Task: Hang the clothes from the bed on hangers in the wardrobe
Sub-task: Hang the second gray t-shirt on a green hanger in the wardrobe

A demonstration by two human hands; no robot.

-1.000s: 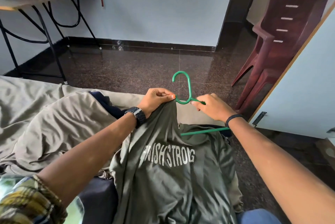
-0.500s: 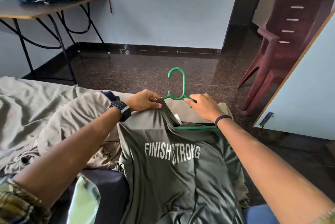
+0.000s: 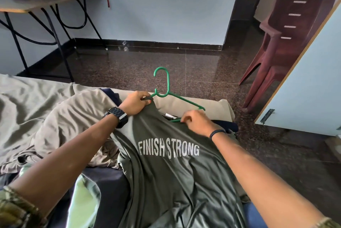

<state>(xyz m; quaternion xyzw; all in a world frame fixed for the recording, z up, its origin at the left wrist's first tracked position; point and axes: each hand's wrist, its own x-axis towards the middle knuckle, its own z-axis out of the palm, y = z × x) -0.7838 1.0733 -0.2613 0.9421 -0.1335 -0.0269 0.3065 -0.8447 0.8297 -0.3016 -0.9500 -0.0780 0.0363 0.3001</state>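
An olive green T-shirt (image 3: 175,172) printed FINISH STRONG lies on the bed (image 3: 22,95) in front of me. A green plastic hanger (image 3: 167,87) sticks out of its neck, hook pointing away; its right arm is bare and its left arm is inside the shirt. My left hand (image 3: 135,102) pinches the left side of the collar against the hanger near the hook's base. My right hand (image 3: 195,122) pinches the shirt's collar edge at the right, just below the hanger's bare arm. More clothes, beige (image 3: 70,117) and dark blue (image 3: 110,93), lie on the bed to the left.
A stack of maroon plastic chairs (image 3: 287,39) stands at the right beside a light blue wardrobe door (image 3: 313,83) with a metal latch. A table (image 3: 36,2) with bags on it stands at the back left. Dark polished floor (image 3: 138,65) lies beyond the bed.
My right hand let go of the hanger near the hook and moved down-right onto the collar edge. The hanger's right arm has come out of the shirt and shows bare.
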